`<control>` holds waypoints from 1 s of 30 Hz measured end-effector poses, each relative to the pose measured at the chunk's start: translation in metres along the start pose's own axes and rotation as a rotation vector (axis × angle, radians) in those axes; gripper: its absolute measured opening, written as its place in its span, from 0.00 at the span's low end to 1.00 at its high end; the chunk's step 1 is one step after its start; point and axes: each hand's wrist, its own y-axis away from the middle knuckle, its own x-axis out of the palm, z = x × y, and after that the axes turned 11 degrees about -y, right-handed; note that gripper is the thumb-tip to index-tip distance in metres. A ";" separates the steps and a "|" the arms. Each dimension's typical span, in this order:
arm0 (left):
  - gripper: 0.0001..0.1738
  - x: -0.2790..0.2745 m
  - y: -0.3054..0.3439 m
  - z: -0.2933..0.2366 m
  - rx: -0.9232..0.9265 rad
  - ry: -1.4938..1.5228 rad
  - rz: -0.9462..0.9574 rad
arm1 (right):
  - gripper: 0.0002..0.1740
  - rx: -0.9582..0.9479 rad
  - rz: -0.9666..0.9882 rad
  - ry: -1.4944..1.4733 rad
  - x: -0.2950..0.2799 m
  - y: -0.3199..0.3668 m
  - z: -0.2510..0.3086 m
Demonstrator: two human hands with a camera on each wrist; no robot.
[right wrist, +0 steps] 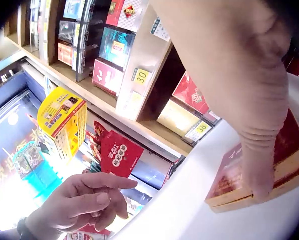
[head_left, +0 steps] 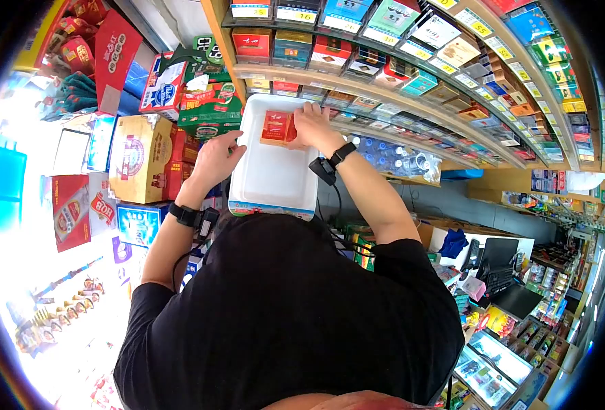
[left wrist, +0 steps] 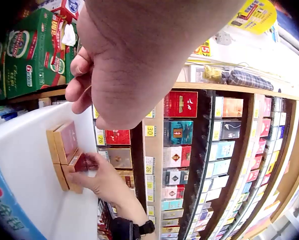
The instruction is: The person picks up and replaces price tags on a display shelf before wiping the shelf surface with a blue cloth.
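Shelves (head_left: 384, 102), right fingers (left wrist: 84, 179) pinching box (left wrist: 75, 166), left fingers (right wrist: 107, 181) loose

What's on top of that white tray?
Red-and-gold boxes sit close together on the white tray. The right hand holds one and hides part of it. You can't see the bit of tray under the boxes, or what's inside them.

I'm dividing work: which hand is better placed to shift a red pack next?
Likely the right hand: it grips a red pack in the white tray; the empty left hand is at its edge.
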 end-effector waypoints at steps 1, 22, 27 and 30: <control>0.24 -0.001 0.001 -0.001 -0.021 0.002 0.022 | 0.52 -0.008 0.001 -0.001 -0.004 0.002 0.003; 0.13 -0.001 -0.031 -0.025 0.016 0.696 0.156 | 0.43 -0.222 -0.278 -1.010 -0.092 0.039 0.053; 0.15 -0.017 -0.030 -0.026 0.041 0.578 0.165 | 0.29 -0.249 -0.082 -1.168 -0.095 0.029 0.046; 0.20 -0.007 -0.031 -0.027 0.032 0.489 -0.210 | 0.27 -0.306 -0.306 -0.961 -0.109 0.027 0.057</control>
